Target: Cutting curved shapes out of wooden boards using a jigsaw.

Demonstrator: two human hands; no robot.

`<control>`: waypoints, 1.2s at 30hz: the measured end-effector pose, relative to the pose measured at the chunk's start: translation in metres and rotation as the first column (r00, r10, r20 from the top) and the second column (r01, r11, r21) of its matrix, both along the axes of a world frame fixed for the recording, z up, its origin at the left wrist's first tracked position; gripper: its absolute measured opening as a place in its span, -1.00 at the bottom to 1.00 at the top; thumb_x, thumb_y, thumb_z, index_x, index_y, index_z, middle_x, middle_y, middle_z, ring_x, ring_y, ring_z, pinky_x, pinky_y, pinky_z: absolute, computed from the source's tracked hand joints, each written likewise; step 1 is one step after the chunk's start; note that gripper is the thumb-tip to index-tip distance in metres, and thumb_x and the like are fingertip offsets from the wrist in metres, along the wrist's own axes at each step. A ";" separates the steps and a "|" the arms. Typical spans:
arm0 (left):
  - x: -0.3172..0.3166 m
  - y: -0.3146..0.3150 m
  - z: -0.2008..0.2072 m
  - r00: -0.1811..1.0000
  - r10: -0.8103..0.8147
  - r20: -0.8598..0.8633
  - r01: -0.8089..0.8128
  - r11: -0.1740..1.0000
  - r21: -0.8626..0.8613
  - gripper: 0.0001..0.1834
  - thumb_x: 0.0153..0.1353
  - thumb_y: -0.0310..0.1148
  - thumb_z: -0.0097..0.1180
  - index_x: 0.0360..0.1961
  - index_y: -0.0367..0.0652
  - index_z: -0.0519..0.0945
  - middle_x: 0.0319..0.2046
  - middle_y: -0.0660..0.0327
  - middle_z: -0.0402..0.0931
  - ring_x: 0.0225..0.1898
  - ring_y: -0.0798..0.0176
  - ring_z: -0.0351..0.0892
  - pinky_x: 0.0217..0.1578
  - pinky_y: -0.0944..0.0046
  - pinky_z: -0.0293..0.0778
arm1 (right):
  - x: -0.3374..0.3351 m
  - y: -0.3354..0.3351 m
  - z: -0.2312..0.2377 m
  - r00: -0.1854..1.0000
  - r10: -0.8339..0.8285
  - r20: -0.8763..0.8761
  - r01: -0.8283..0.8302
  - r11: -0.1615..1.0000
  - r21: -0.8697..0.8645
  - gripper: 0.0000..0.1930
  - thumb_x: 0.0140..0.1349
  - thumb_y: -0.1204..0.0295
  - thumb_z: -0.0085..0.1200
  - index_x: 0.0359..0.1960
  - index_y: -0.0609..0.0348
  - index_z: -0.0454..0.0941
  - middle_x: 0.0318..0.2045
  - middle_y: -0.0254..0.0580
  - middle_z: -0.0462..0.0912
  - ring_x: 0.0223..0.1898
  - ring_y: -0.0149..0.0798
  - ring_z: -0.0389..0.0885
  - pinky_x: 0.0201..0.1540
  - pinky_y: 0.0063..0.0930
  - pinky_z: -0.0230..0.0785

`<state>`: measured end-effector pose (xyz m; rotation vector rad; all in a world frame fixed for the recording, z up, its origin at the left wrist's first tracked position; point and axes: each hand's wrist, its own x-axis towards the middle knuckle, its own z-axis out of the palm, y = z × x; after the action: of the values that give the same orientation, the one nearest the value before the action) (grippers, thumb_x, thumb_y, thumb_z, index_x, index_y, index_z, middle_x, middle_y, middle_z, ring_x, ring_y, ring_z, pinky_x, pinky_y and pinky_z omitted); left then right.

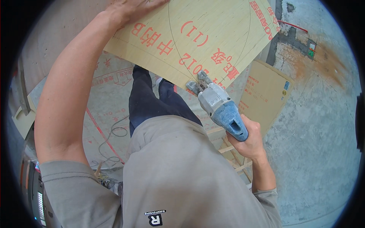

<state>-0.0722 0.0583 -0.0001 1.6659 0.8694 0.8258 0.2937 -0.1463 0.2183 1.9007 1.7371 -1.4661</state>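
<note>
A pale plywood board [213, 26] with red print and thin curved pencil lines lies tilted across the top of the view. My left hand [133, 9] rests flat on its upper left part, with the fingers partly cut off by the frame. Closed around the rear of a blue and silver jigsaw [224, 106] is my right hand [251, 137]. The saw's metal shoe [198, 83] meets the board's near edge, close to the end of a curved line. The blade itself cannot be made out.
Another printed board [266, 95] leans by the grey concrete wall [315, 152] at right. Wooden slats [243, 166] show below it. A thin cable [118, 132] loops over the printed floor covering [102, 110]. A red tube [294, 26] sticks out near a wall box [311, 48].
</note>
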 end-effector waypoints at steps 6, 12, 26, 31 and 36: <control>0.045 0.019 0.028 0.448 0.143 -0.882 -0.101 0.989 0.109 -0.20 0.24 0.18 0.15 0.30 -0.16 0.31 0.47 0.06 0.11 0.55 -0.05 0.01 0.42 -0.65 -0.22 | 0.005 -0.004 -0.003 1.000 0.016 0.001 -0.016 1.000 0.020 -0.80 0.02 0.59 0.32 -0.30 0.25 0.59 -0.46 -0.10 0.63 -0.45 -0.12 0.63 -0.28 -0.36 0.47; 0.007 0.020 -0.011 1.000 0.016 0.025 -0.016 1.000 -0.011 -0.03 0.26 0.20 0.12 0.52 -0.15 0.14 0.61 0.10 -0.05 0.64 0.02 -0.15 0.45 -0.62 -0.29 | 0.002 -0.002 -0.003 0.999 0.029 -0.020 -0.029 0.999 0.012 -0.80 0.03 0.59 0.31 -0.29 0.25 0.60 -0.46 -0.10 0.63 -0.47 -0.14 0.63 -0.29 -0.37 0.48; 0.047 0.021 0.025 0.405 0.169 -0.898 -0.088 0.985 0.146 0.00 0.28 0.22 0.09 0.57 -0.15 0.09 0.65 0.12 -0.11 0.65 0.05 -0.15 0.47 -0.59 -0.31 | -0.001 -0.001 -0.004 1.000 0.000 -0.024 0.000 1.000 0.028 -0.82 0.03 0.58 0.32 -0.33 0.25 0.59 -0.49 -0.14 0.62 -0.50 -0.19 0.60 -0.33 -0.38 0.45; 0.046 0.021 0.025 0.417 0.182 -0.890 -0.095 0.983 0.157 0.00 0.27 0.22 0.09 0.57 -0.15 0.10 0.65 0.12 -0.11 0.65 0.06 -0.14 0.47 -0.58 -0.29 | -0.004 0.000 -0.003 1.000 -0.014 -0.028 0.015 1.000 0.024 -0.83 0.04 0.58 0.32 -0.34 0.25 0.59 -0.49 -0.14 0.62 -0.51 -0.20 0.59 -0.33 -0.39 0.45; 0.047 0.022 0.028 0.410 0.168 -0.896 -0.089 0.986 0.143 0.00 0.27 0.22 0.10 0.56 -0.17 0.12 0.64 0.11 -0.09 0.65 0.08 -0.13 0.47 -0.59 -0.26 | -0.007 0.001 -0.002 1.000 -0.016 -0.026 0.017 0.999 0.029 -0.83 0.05 0.57 0.32 -0.35 0.25 0.58 -0.51 -0.13 0.61 -0.52 -0.21 0.59 -0.34 -0.39 0.45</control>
<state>-0.0254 0.0798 0.0283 2.1339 1.7529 -0.0891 0.2871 -0.1458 0.2159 1.9234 1.7671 -1.4853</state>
